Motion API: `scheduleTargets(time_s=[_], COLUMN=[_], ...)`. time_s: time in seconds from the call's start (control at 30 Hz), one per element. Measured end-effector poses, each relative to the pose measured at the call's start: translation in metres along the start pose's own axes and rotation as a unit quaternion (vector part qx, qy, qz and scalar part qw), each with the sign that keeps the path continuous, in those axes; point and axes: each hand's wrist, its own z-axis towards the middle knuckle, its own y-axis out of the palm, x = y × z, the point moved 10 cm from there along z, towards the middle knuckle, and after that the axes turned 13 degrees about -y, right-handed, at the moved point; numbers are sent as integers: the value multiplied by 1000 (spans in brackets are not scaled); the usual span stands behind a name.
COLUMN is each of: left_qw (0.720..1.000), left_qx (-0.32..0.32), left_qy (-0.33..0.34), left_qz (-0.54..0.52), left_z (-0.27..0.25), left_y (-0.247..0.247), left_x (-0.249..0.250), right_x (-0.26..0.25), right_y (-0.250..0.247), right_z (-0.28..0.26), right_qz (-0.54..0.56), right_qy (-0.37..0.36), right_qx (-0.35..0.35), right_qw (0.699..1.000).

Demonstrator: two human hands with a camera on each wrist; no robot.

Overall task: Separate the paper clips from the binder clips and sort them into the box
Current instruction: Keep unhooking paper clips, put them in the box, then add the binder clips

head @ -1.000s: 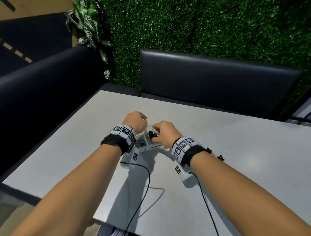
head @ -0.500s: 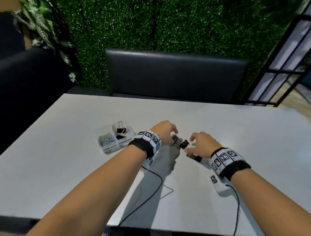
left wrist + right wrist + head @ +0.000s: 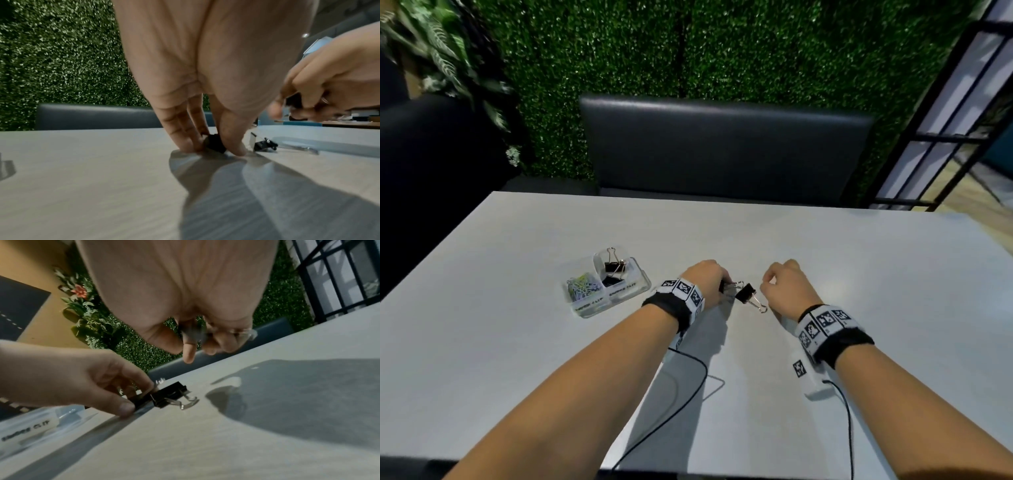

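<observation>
A clear two-part box (image 3: 634,289) sits at the left of the table, with coloured paper clips (image 3: 583,289) in its left part and black binder clips (image 3: 614,270) in its right part. My left hand (image 3: 724,286) is down on the table and pinches a black binder clip (image 3: 214,143) between thumb and fingers. A second binder clip (image 3: 748,295) with silver handles lies just right of it, between my hands. My right hand (image 3: 768,286) hovers a little above the table, fingers curled round a small dark binder clip (image 3: 295,100), mostly hidden by the fingers.
The white table (image 3: 859,274) stretches bare to the right and front. A dark padded bench (image 3: 722,147) and a green hedge wall (image 3: 722,51) stand behind it. Black cables (image 3: 688,394) trail from both wristbands across the near table.
Both hands left the box and moved right to the loose binder clips. The left hand has come down on one clip; the right hand has lifted slightly, fingers curled.
</observation>
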Motion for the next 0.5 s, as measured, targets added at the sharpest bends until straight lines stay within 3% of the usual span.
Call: scheduleTargets(time_s=[0.13,0.37,0.5], left_qw=[999,989,968], left_qx=[19,90,135], left_qy=[-10,-74,-164], left_qz=[-32,-96,-133], left_z=[-15,-45,-57], left_y=[-18,-93,-133], left_x=[-13,-80,-152], right_x=[-11,-37,-99], right_y=[35,44,48], right_z=[3,17,25], right_qz=[-61,-82,-22], right_qy=[-21,-85,-150], right_qx=[-130,-103,-84], right_qw=[989,988,985])
